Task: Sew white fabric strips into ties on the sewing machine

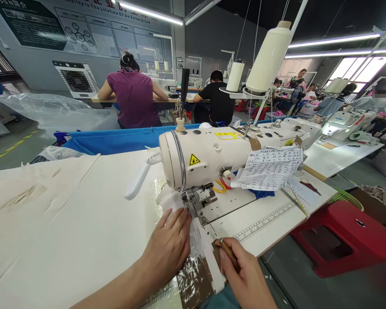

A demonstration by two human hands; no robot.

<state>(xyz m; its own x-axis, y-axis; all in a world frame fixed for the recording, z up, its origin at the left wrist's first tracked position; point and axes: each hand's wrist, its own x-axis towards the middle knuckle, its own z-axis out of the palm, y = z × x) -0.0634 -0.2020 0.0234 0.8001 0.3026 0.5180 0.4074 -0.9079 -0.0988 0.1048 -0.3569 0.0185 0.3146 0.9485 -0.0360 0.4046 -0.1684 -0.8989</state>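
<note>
My left hand (171,240) lies flat, fingers stretched forward, on thin white fabric (171,201) just in front of the sewing machine's needle area. A long white strip (211,253) runs from under the machine head toward my lap, between my hands. My right hand (244,274) is closed around the wooden handle of an awl (229,254). Its thin metal shaft points forward and left, over the metal parts beside the strip. The white sewing machine (206,154) stands directly ahead. Its needle and presser foot are too small to make out clearly.
Scissors (222,185) with red and yellow handles lie behind the needle area. A handwritten paper (266,167) hangs on the machine. Thread cones (268,60) stand above. White cloth (22,189) covers the table's left. A red stool (347,236) stands at right. Other people sit ahead.
</note>
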